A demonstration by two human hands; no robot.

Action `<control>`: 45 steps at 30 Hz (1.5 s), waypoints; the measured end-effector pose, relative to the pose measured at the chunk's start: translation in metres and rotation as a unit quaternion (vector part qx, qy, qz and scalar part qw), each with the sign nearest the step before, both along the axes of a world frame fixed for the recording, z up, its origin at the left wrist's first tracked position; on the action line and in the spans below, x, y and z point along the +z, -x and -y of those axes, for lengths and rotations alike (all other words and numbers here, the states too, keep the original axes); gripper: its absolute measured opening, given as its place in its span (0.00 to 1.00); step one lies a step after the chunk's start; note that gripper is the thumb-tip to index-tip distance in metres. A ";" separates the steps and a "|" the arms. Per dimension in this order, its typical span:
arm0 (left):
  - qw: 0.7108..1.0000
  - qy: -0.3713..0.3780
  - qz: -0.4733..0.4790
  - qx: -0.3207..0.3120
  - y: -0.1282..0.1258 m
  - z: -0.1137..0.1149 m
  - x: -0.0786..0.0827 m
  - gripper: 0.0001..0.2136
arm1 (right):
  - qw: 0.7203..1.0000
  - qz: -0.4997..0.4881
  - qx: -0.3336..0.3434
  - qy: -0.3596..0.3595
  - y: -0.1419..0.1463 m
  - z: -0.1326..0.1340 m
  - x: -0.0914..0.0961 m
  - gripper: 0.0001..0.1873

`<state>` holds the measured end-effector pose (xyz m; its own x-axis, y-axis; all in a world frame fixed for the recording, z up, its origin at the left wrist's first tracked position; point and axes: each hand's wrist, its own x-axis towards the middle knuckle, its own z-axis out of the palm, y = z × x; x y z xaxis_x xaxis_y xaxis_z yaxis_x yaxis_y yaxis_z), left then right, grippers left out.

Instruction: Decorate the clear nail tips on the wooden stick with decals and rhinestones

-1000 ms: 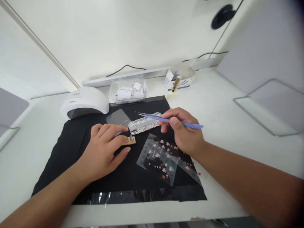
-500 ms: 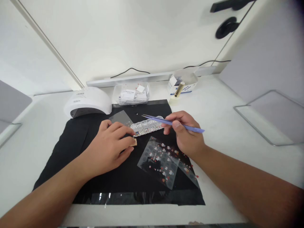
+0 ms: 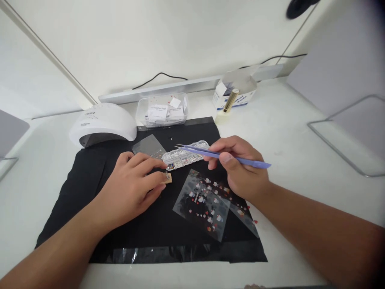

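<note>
My left hand (image 3: pixel 132 188) rests palm down on a black mat (image 3: pixel 90 192), its fingertips pinching a small tan nail tip (image 3: pixel 167 178) with gems on it. My right hand (image 3: pixel 239 168) grips purple tweezers (image 3: pixel 210 154), whose points hover over a long clear rhinestone box (image 3: pixel 185 156) just beyond the nail tip. Clear sticker sheets (image 3: pixel 207 200) with red and white decals lie below my right hand.
A white nail lamp (image 3: pixel 100 124) sits at the mat's back left. Behind the mat are a clear tub of white packets (image 3: pixel 162 110), a small blue-and-white box (image 3: pixel 237 94) and a gold-capped bottle (image 3: pixel 227 106). A grey sheet (image 3: pixel 148 145) lies by the lamp.
My left hand slid over the nail tip and pinched it, then stayed. The tweezers' points dropped slightly toward the rhinestone box. The camera view shifted.
</note>
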<state>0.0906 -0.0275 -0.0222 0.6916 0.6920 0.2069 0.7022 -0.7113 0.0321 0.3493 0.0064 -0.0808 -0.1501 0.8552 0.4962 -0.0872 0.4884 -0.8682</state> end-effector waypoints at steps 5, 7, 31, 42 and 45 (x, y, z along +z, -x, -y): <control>1.000 -0.009 0.000 -0.001 -0.002 0.000 -0.002 0.05 | 0.999 0.032 -0.001 0.007 0.000 0.001 0.001 0.12; 1.000 -0.016 0.002 -0.004 -0.003 -0.001 -0.002 0.04 | 0.999 0.041 0.002 0.011 0.000 0.001 0.001 0.12; 0.999 -0.027 0.023 -0.012 -0.007 -0.003 -0.005 0.04 | 0.998 0.050 0.025 0.008 -0.002 0.003 0.000 0.11; 0.998 0.002 0.066 0.002 -0.008 -0.003 -0.005 0.04 | 0.999 0.045 0.031 0.003 -0.002 0.003 0.002 0.09; 0.997 0.010 0.077 0.007 -0.008 -0.003 -0.006 0.04 | 0.998 0.049 0.031 0.003 -0.002 0.003 0.002 0.10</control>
<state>0.0988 -0.0241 -0.0286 0.6434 0.7062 0.2955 0.6976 -0.6999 0.1536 0.3511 0.0036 -0.0787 -0.2503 0.8454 0.4718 -0.0316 0.4799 -0.8767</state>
